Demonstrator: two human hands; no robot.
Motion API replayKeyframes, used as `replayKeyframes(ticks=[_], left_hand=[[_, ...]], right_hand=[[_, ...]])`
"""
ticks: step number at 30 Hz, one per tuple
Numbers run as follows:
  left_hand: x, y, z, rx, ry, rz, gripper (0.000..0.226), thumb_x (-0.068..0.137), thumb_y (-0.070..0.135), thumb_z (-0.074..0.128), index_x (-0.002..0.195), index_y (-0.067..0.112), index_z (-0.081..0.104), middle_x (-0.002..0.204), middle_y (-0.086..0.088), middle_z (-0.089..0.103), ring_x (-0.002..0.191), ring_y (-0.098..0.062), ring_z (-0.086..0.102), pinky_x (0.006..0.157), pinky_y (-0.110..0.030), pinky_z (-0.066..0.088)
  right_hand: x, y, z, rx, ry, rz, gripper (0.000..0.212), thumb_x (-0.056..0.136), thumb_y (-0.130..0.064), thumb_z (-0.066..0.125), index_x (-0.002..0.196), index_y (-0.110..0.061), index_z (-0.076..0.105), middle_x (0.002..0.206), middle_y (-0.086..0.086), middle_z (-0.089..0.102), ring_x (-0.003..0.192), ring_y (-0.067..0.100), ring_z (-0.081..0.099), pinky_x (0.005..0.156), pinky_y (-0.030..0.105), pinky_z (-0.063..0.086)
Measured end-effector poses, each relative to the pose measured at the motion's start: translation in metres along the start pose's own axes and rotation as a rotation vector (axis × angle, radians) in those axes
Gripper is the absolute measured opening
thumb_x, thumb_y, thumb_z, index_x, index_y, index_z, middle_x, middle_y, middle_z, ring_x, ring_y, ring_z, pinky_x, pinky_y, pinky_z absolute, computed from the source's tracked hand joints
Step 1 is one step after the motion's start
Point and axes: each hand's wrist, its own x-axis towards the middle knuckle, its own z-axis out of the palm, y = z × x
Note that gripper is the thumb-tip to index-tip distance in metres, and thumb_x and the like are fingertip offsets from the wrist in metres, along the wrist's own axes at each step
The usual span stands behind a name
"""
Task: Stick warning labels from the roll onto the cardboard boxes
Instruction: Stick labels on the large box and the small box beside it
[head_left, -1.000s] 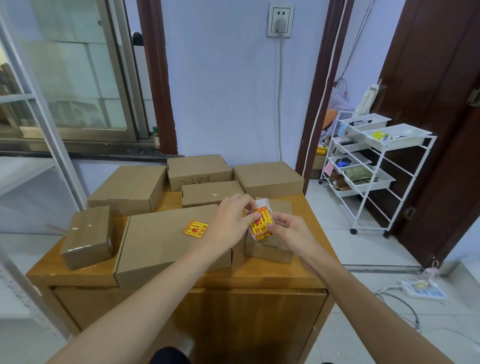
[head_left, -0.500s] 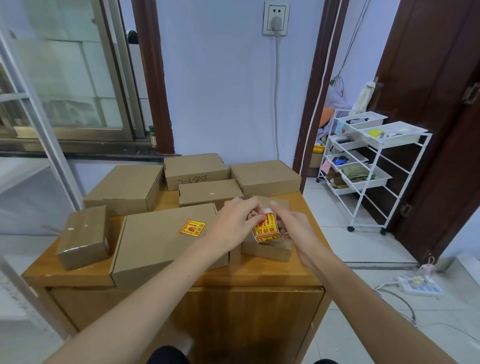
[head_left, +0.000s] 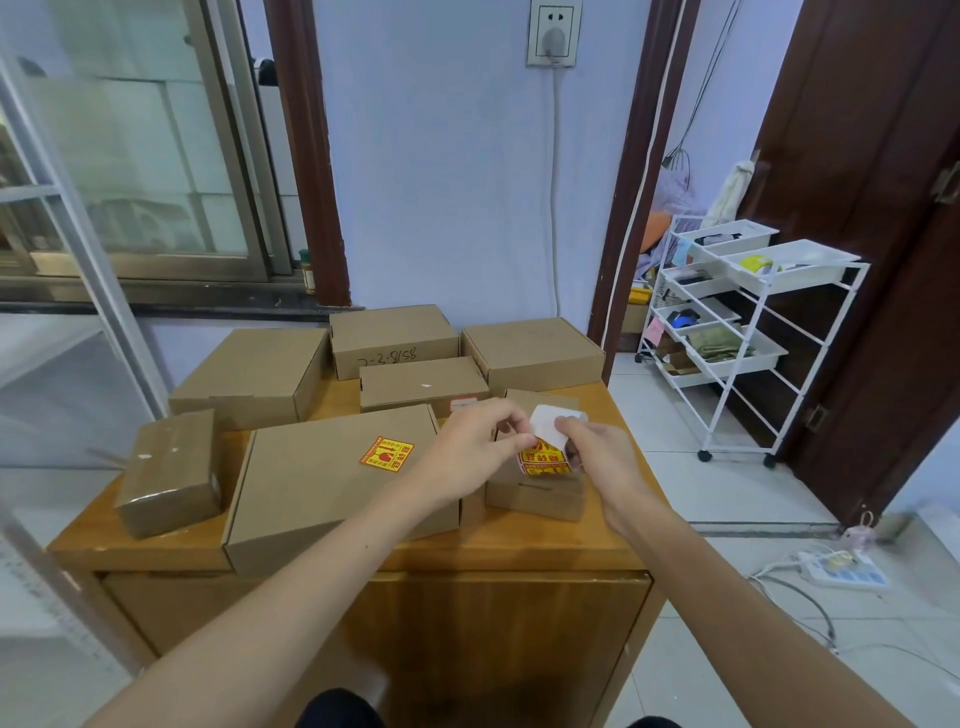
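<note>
Label roll (head_left: 545, 457), yellow/red warning print with red characters too small to read, white backing strip curling up at its 12 o'clock. It is held above a small cardboard box (head_left: 535, 493) at the surface's 3 o'clock side. Right hand (head_left: 597, 457) grip curls round the roll, thumb and fingers pinching it. Left hand (head_left: 472, 447) grip pinches the label edge at the roll's 9 o'clock with fingertips.

One label already stuck (head_left: 387, 453): yellow/red square, set askew on the lid of the big flat box (head_left: 332, 478) at centre front.

Writing: handwritten "7-3-8158" or similar on the front of the back-centre box (head_left: 392, 338), partly unclear. Small white sticker with a red line on the low middle box (head_left: 423, 387), unreadable.

Count: seven cardboard boxes, namely the big flat one, the small one under the roll, a taped one (head_left: 171, 467) at 9 o'clock, a large one (head_left: 254, 371) at 10 o'clock, back-centre, low middle, and one (head_left: 532, 351) at 1 o'clock.

Edges: the wooden surface (head_left: 519, 551) is crowded; the flat box overhangs the near edge slightly, the taped box sits near the 9 o'clock edge. Bare strips along the near edge and at 3 o'clock. White wheeled rack (head_left: 737, 332) stands well apart at 2 o'clock, tiled floor between.
</note>
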Motion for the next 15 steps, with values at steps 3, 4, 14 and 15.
replayKeyframes(ticks=[3,4,14,15], left_hand=[[-0.002,0.007,-0.001,0.006,0.003,0.010,0.018,0.093,0.028,0.063,0.080,0.039,0.057,0.088,0.015,0.062,0.088,0.001,0.055,0.073,-0.017,0.043],[-0.003,0.008,-0.001,0.001,0.009,0.014,0.019,0.093,0.027,0.063,0.080,0.038,0.057,0.088,0.015,0.062,0.087,0.003,0.055,0.071,-0.014,0.040],[-0.007,-0.013,-0.022,-0.210,0.170,-0.129,0.003,0.094,0.021,0.062,0.091,0.020,0.061,0.092,-0.002,0.068,0.090,-0.011,0.062,0.077,-0.020,0.050],[-0.008,-0.021,-0.029,-0.235,0.202,-0.171,0.004,0.094,0.020,0.063,0.093,0.016,0.062,0.094,-0.008,0.068,0.087,-0.013,0.063,0.073,-0.017,0.049]], right_hand=[[0.004,-0.001,0.000,0.005,0.047,-0.028,0.028,0.093,-0.029,0.056,0.088,-0.007,0.073,0.083,0.007,0.069,0.078,0.016,0.058,0.066,0.025,0.042],[0.005,-0.002,0.000,0.019,0.067,-0.028,0.026,0.093,-0.029,0.056,0.089,-0.008,0.072,0.084,0.007,0.068,0.078,0.016,0.057,0.066,0.025,0.042],[0.011,-0.001,-0.007,-0.035,0.218,-0.107,0.026,0.094,-0.023,0.053,0.095,0.000,0.065,0.102,0.016,0.065,0.095,0.026,0.063,0.062,0.025,0.047],[0.011,0.000,-0.005,-0.060,0.202,-0.119,0.029,0.094,-0.024,0.054,0.096,0.002,0.066,0.103,0.018,0.066,0.098,0.028,0.063,0.064,0.027,0.048]])
